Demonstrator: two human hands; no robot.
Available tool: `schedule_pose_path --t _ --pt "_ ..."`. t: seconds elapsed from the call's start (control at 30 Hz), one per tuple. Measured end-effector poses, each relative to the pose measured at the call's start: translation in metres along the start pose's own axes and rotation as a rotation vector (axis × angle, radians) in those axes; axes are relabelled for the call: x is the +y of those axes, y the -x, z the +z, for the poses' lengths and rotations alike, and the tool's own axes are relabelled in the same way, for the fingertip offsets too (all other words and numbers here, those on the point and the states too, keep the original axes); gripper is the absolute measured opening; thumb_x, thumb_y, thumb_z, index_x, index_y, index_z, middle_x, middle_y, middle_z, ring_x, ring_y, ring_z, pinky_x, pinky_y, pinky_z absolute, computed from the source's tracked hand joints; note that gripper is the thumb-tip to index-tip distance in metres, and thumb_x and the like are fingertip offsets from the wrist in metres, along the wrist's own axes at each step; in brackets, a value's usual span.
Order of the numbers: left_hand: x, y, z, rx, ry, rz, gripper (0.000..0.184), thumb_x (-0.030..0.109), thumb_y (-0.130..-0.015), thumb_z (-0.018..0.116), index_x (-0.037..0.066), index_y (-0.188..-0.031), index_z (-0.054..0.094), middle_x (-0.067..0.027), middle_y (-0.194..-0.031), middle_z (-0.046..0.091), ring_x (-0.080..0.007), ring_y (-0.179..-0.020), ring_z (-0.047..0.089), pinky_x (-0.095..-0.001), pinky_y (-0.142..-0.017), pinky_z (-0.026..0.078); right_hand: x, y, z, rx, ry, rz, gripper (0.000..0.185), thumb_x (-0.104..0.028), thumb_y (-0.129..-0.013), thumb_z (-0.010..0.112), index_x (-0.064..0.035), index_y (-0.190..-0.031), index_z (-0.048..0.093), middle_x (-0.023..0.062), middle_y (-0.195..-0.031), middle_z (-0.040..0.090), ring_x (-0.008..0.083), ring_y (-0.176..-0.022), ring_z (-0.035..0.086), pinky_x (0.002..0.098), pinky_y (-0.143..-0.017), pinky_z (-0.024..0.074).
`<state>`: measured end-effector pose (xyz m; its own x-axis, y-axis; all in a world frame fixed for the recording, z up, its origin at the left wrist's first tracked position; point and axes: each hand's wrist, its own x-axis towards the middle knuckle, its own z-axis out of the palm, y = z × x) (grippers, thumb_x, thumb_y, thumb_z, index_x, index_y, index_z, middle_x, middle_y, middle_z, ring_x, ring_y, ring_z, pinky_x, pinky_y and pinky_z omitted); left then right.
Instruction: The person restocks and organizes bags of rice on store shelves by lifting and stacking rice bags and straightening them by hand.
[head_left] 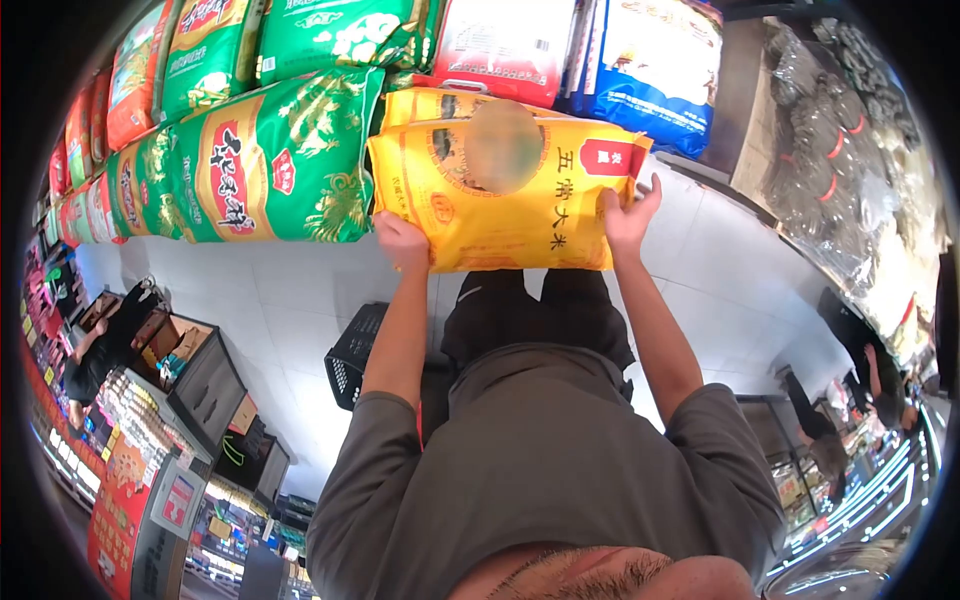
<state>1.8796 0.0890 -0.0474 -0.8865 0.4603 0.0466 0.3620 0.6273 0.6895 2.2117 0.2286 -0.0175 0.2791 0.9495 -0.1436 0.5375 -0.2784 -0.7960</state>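
A yellow bag with a red label (480,215) lies in front of me at the top centre, with part of another yellow bag (405,104) behind it. My left hand (402,240) grips its lower left corner, fingers partly hidden by the bag. At the right end my right hand (630,215) holds the edge, thumb on the front face and some fingers spread beyond the edge. Green bags with gold patterns (330,160) adjoin it on the left. Behind it are a red and white bag (500,45) and a blue and white bag (650,70).
A black basket (352,355) stands on the floor left of my legs. Plastic-wrapped goods (830,150) fill a display at the right. Other people (105,345) are at the far left and far right. Shelving units (200,380) stand at the lower left.
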Motion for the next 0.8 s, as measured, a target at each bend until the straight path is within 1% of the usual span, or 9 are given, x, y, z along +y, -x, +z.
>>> schedule_pose_path --t 0.07,0.13,0.17,0.2,0.27,0.3,0.43,0.5,0.8 --pt "-0.008 -0.001 0.002 -0.009 -0.012 -0.083 0.037 0.027 -0.105 0.036 -0.002 -0.093 0.055 -0.0284 -0.086 0.058 -0.0468 -0.081 0.055 -0.0491 -0.070 0.042 -0.008 -0.001 -0.016 0.010 -0.131 0.146 0.059 -0.019 -0.086 0.068 0.0035 -0.136 0.045 0.0157 -0.117 0.054 0.0216 -0.103 0.055 0.0338 -0.085 0.0485" --pt "-0.012 -0.005 0.001 -0.020 0.045 -0.112 0.038 0.029 -0.106 0.037 -0.003 -0.097 0.057 -0.0267 -0.090 0.061 -0.0434 -0.084 0.057 -0.0469 -0.073 0.044 0.006 -0.014 -0.033 -0.253 -0.120 0.488 0.041 -0.014 -0.089 0.065 0.0056 -0.122 0.052 0.0102 -0.098 0.060 0.0156 -0.084 0.059 0.0289 -0.069 0.0482" --pt "-0.003 -0.004 0.000 -0.027 0.092 -0.141 0.040 0.031 -0.106 0.038 -0.004 -0.100 0.059 -0.0251 -0.094 0.063 -0.0400 -0.086 0.059 -0.0447 -0.076 0.046 0.012 -0.019 -0.033 -0.288 -0.087 0.438 0.029 -0.019 -0.089 0.065 0.0021 -0.107 0.059 0.0038 -0.081 0.060 0.0113 -0.069 0.056 0.0276 -0.062 0.0443" --pt "0.005 -0.004 -0.001 -0.031 0.096 -0.143 0.040 0.031 -0.106 0.038 -0.004 -0.100 0.059 -0.0251 -0.094 0.063 -0.0400 -0.086 0.059 -0.0447 -0.076 0.046 0.019 -0.023 -0.034 -0.284 -0.083 0.436 0.029 -0.019 -0.089 0.065 0.0021 -0.107 0.059 0.0038 -0.081 0.060 0.0113 -0.069 0.056 0.0276 -0.062 0.0443" --pt "0.050 -0.013 -0.009 -0.030 0.740 -0.586 0.046 0.034 -0.106 0.040 -0.007 -0.109 0.060 -0.0193 -0.105 0.066 -0.0307 -0.093 0.061 -0.0403 -0.084 0.047 0.001 -0.031 -0.031 -0.462 -0.053 0.572 0.032 -0.027 -0.089 0.065 0.0030 -0.102 0.063 0.0086 -0.090 0.066 0.0148 -0.084 0.061 0.0309 -0.076 0.0491" --pt "-0.003 -0.024 0.002 -0.096 0.673 -0.595 0.052 0.038 -0.106 0.040 -0.009 -0.115 0.060 -0.0150 -0.113 0.066 -0.0257 -0.097 0.061 -0.0390 -0.088 0.047 -0.011 -0.034 -0.031 -0.477 -0.043 0.600 0.038 -0.029 -0.088 0.066 0.0042 -0.106 0.063 0.0104 -0.095 0.067 0.0156 -0.087 0.062 0.0301 -0.078 0.0494" --pt "-0.018 -0.042 0.001 -0.240 0.405 -0.621 0.059 0.044 -0.104 0.040 -0.007 -0.123 0.061 -0.0168 -0.119 0.066 -0.0276 -0.104 0.062 -0.0393 -0.092 0.046 -0.025 -0.040 -0.036 -0.518 -0.054 0.656 0.043 -0.031 -0.088 0.066 0.0055 -0.111 0.062 0.0107 -0.098 0.068 0.0163 -0.090 0.063 0.0302 -0.081 0.0495" --pt "-0.027 -0.055 -0.003 -0.293 0.413 -0.677 0.059 0.044 -0.105 0.039 -0.007 -0.123 0.062 -0.0161 -0.120 0.066 -0.0275 -0.104 0.063 -0.0391 -0.092 0.046 -0.018 -0.037 -0.041 -0.598 -0.187 0.515 0.044 -0.031 -0.088 0.066 0.0059 -0.113 0.061 0.0102 -0.100 0.068 0.0164 -0.091 0.063 0.0309 -0.081 0.0500" --pt "0.042 -0.017 -0.031 -0.495 0.721 -0.902 0.052 0.042 -0.105 0.042 0.002 -0.136 0.052 -0.0112 -0.124 0.065 -0.0247 -0.109 0.065 -0.0390 -0.092 0.054 -0.069 -0.078 -0.083 -0.717 -0.104 0.632 0.031 -0.023 -0.094 0.061 0.0016 -0.113 0.064 0.0047 -0.097 0.067 0.0094 -0.081 0.059 0.0269 -0.070 0.0476"
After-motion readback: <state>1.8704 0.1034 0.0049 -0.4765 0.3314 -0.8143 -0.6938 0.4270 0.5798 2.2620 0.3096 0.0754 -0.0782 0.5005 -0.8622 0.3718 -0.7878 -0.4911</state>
